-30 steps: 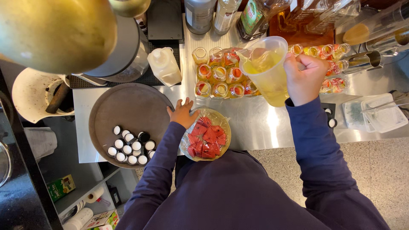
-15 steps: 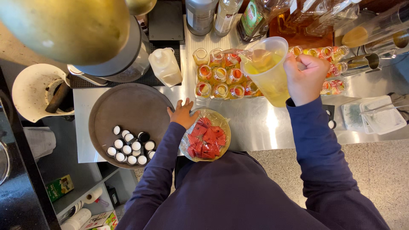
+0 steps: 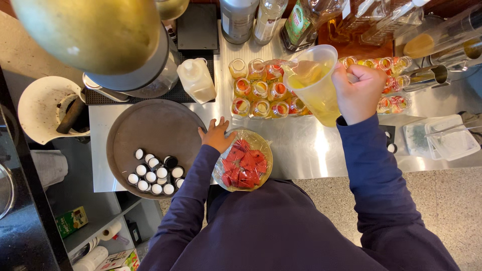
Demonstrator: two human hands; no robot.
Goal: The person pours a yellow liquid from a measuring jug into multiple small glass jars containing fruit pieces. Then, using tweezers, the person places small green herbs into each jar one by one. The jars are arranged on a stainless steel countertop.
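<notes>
Yellow liquid fills the jug [image 3: 314, 83], tilted over small bottles [image 3: 261, 93]; right hand [image 3: 359, 93] fingers clamped on its handle. Left hand [image 3: 217, 134] fingers spread on the table [image 3: 321, 145].

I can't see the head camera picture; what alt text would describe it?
Seen from above, a right hand tilts a jug of yellow liquid over small glass bottles on a steel counter. The left hand rests beside a wrapped bowl of red pieces and a round tray of caps.
</notes>
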